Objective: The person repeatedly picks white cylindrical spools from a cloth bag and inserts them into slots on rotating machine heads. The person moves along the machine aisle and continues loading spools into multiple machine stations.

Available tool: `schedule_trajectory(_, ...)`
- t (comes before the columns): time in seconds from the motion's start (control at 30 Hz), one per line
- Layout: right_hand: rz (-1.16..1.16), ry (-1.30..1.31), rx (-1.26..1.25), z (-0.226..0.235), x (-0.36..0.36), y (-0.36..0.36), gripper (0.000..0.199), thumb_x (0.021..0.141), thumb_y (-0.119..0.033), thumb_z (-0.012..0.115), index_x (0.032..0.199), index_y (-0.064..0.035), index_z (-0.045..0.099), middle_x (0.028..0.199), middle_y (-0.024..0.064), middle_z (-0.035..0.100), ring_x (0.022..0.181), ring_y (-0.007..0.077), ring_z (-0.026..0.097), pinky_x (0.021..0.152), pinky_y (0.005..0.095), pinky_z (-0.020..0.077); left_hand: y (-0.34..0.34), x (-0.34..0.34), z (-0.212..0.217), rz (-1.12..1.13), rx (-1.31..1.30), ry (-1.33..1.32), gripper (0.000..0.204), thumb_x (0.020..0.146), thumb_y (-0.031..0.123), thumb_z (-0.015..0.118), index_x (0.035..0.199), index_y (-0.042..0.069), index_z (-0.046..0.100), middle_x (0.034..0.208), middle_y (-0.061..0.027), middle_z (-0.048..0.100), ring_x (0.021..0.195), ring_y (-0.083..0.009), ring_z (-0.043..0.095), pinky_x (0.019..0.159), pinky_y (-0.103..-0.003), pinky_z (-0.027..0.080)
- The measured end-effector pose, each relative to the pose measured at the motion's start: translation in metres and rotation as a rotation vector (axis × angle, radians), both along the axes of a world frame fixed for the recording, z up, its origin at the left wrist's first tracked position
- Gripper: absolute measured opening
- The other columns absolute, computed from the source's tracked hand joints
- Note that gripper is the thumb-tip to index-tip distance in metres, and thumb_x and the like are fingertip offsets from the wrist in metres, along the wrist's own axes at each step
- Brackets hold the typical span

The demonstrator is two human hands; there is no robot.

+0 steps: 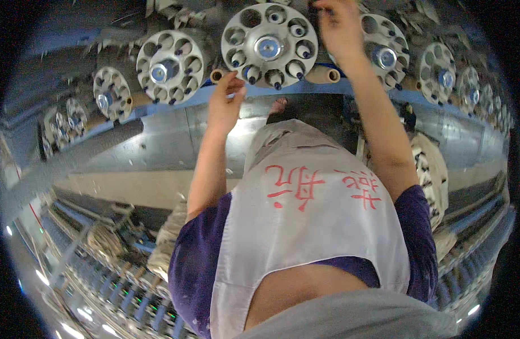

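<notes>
In front of me is a round grey bobbin magazine [254, 30] with a ring of round pockets about a blue-and-silver hub [268, 48]. Several of its pockets hold white yarn bobbins with dark tips, such as the bobbin [295, 69] at the lower right. My left hand [227, 95] is beside the magazine's lower left rim, its fingers bent and apart, with nothing visible in them. Higher up, my right hand [340, 28] reaches past the magazine's right side. Its fingertips are at the upper edge of the picture, blurred, and I cannot see whether they hold anything.
More round magazines, like the left one [170, 66] and the right one [384, 51], line the machine both ways. Tan tubes [323, 74] lie below the central magazine. Behind me runs another machine row [138, 294]; pale cloth sacks [429, 175] hang near my sides.
</notes>
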State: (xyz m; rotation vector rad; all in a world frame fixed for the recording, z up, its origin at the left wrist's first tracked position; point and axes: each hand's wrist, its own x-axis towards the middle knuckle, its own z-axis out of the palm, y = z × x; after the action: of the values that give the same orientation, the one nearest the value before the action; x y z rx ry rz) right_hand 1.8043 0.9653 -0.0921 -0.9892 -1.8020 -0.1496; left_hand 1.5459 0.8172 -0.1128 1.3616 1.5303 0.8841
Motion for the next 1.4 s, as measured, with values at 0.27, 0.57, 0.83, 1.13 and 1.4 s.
schedule_trajectory(0.27,-0.264,0.043,-0.492,0.007,0.138,-0.192,0.019,0.069,0.001,0.053,0.084,-0.0103,0.056,0.096,0.0104,0.053,0.085,0.03,0.056,0.068,0.0354,0.0479,0.073,0.062,0.008,-0.414,-0.371,0.533,0.028,0.083,0.022,0.05,0.096,-0.001,0.06,0.083,-0.0126,0.062,0.07,-0.0179,0.06,0.059,-0.03,0.046)
schedule_trajectory(0.57,-0.987,0.366,-0.638,-0.061,0.336,-0.491,0.018,0.07,0.006,0.057,0.084,-0.0052,0.054,0.091,0.0096,0.054,0.076,0.0252,0.055,0.061,0.0302,0.0459,0.069,0.268,0.222,-0.228,0.915,1.374,0.03,0.088,0.032,0.046,0.103,0.009,0.056,0.098,-0.0147,0.058,0.084,-0.0328,0.057,0.069,-0.043,0.045)
schedule_trajectory(0.83,-0.757,0.21,-1.356,-0.113,0.4,-0.593,0.038,0.081,-0.033,0.053,0.115,-0.0156,0.053,0.108,0.0157,0.048,0.103,0.032,0.044,0.084,0.0409,0.0408,-0.134,0.591,0.05,-1.582,0.764,0.504,0.041,0.069,0.001,0.063,0.108,0.005,0.053,0.108,-0.0144,0.054,0.101,-0.03,0.051,0.087,-0.036,0.041)
schedule_trajectory(1.13,-0.662,0.444,-1.21,-0.109,0.384,-0.571,0.038,0.076,-0.032,0.06,0.11,-0.0169,0.056,0.09,0.0095,0.055,0.088,0.0263,0.051,0.076,0.0393,0.0429,-0.163,0.671,-0.128,-1.569,-0.095,0.928,0.048,0.08,0.025,0.055,0.12,0.002,0.042,0.129,-0.0146,0.038,0.119,-0.0322,0.036,0.099,-0.04,0.031)
schedule_trajectory(1.4,-0.885,0.17,-1.303,-0.026,0.467,-0.586,0.028,0.065,-0.009,0.064,0.092,-0.0086,0.056,0.088,0.0075,0.055,0.087,0.025,0.053,0.076,0.0351,0.0391,-0.203,0.658,-0.176,-1.041,0.132,0.821,0.078,0.071,0.026,0.065,0.131,0.0,0.023,0.132,-0.0257,0.025,0.127,-0.0419,0.013,0.105,-0.048,0.018)
